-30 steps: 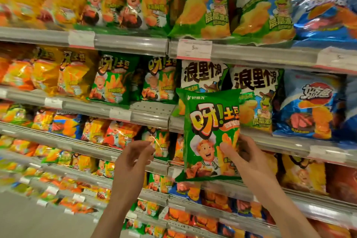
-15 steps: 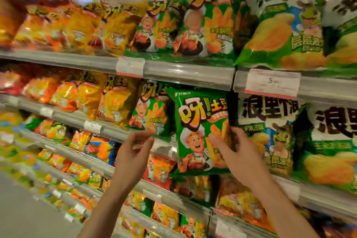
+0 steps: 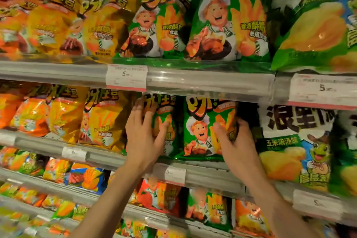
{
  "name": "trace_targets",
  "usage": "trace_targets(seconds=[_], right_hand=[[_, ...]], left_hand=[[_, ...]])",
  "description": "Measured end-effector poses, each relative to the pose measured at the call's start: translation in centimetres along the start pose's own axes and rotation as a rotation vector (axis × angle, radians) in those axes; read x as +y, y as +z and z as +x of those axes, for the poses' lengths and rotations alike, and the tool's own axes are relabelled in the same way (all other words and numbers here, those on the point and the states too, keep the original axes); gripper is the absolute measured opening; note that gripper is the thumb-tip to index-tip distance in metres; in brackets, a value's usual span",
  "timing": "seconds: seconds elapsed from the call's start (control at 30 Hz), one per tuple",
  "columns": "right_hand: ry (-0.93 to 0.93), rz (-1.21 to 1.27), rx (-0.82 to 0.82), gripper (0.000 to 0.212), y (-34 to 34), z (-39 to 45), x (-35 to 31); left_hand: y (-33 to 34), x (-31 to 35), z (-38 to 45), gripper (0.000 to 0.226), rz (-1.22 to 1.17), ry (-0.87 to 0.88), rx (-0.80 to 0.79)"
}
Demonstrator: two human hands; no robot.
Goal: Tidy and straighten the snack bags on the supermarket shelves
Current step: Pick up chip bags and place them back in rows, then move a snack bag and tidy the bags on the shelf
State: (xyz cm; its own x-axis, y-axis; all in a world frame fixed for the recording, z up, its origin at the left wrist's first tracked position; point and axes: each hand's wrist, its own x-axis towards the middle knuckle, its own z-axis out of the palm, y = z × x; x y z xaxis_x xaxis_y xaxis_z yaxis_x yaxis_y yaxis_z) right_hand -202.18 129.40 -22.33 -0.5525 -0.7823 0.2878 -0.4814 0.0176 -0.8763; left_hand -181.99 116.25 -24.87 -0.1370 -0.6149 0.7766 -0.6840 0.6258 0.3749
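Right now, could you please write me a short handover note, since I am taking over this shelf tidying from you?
Right hand grips the right edge of a green chef bag, standing upright on the second shelf.
Left hand lies flat, fingers straight, on the neighbouring green bag to its left.
Done: the held bag sits in its slot beside the white-and-green bags.
Left: let go, square both fronts, then check the other rows.

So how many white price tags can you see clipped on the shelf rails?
5: two on the top rail, two on the middle rail, one at lower right. Blurred lower shelves may hide more.
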Motion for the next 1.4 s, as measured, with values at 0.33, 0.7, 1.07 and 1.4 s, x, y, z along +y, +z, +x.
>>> trace_targets(seconds=[0.33,0.7,1.07,1.4], right_hand=[[0.078,-0.13,0.115,0.089,1.7,-3.4,1.1],[0.107,0.007,0.014,0.072,-0.1,-5.0,-0.5],[0.06,0.145,0.221,0.018,-2.7,-11.6,2.6],[0.243,0.217,0.207,0.014,-7.3,-18.0,10.2]], left_hand=[[0.5,-0.8,-0.6,0.047,-0.075,0.064,0.04],[-1.8,-1.4,-0.4,0.062,-0.049,0.153,-0.138],[-6.5,1.7,-5.9,0.021,-0.671,-0.106,-0.176],[-4.1,7.9,-16.1,0.007,-0.956,-0.471,-0.462]])
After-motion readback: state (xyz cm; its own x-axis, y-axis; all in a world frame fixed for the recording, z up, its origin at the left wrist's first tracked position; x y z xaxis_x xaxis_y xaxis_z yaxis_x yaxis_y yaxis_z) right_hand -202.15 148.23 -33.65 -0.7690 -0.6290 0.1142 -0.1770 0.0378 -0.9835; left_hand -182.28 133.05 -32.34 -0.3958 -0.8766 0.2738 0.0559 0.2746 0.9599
